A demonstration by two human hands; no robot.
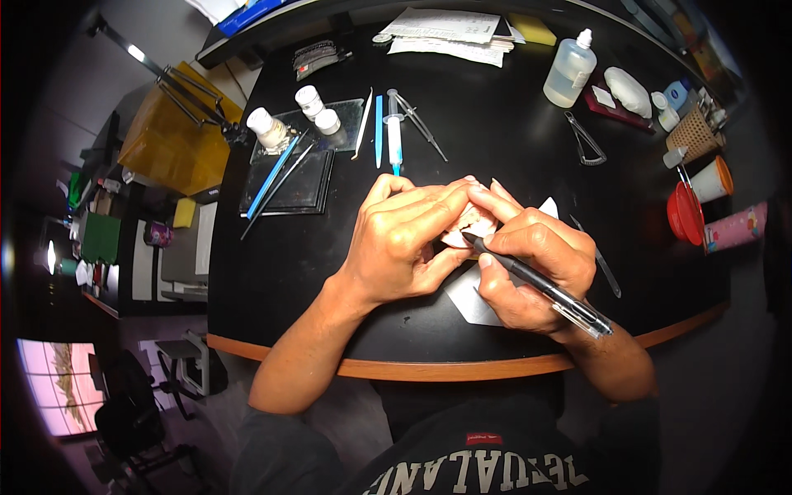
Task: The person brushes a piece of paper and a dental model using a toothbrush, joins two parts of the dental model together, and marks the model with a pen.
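My left hand (392,239) is closed round a small pale pinkish-white piece that looks like a dental cast (467,224); the fingers hide much of it. With a pinch grip, my right hand (540,260) holds a black pen (540,285), its clear end slanting down toward my right wrist. The pen's dark tip is at the cast, though exact contact is hard to tell. Both hands are close together above the black table, their fingers meeting around the cast. Below them lies a flat pale grey sheet (469,299), partly covered by my right hand.
A syringe (394,132), a blue stick (379,132) and a divider-like tool (421,128) lie beyond my left hand. White jars (309,101) stand on a glass slab at the left. A clear bottle (569,70) and a red bowl (685,213) are on the right.
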